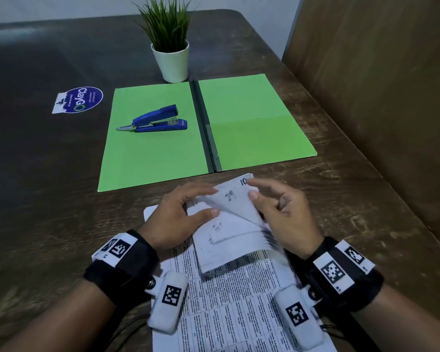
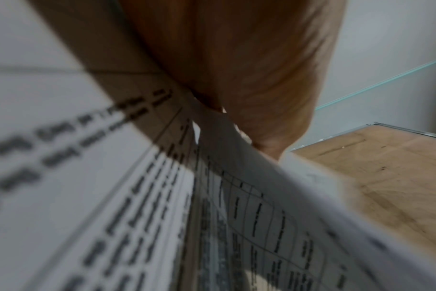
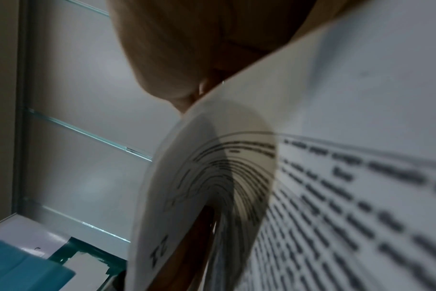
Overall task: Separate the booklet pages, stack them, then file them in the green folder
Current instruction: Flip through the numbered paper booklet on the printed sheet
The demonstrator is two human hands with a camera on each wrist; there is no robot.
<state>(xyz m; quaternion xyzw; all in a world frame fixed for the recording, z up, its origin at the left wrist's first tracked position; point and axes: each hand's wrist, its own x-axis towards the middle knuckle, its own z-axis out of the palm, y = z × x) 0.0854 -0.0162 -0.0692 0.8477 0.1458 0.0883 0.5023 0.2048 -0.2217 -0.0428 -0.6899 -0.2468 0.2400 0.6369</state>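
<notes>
A folded white booklet (image 1: 229, 224) with handwritten page numbers is held up near the table's front edge. My left hand (image 1: 186, 212) pinches its left side between thumb and fingers. My right hand (image 1: 277, 207) grips the right side, thumb on a lifted page numbered 11, several page edges fanned below it. The printed sheets (image 1: 234, 313) lie flat underneath, near me. The green folder (image 1: 252, 118) lies open beyond the hands. In the wrist views, blurred printed pages (image 2: 137, 216) (image 3: 336, 196) fill the frame under the fingers (image 2: 249, 69) (image 3: 167, 49).
A blue stapler (image 1: 155, 120) sits on the folder's left flap. A potted plant (image 1: 172, 54) stands just behind the folder's spine. A blue sticker (image 1: 79, 100) lies on the dark brown table (image 1: 353, 199). A wooden panel (image 1: 379, 85) borders the right side.
</notes>
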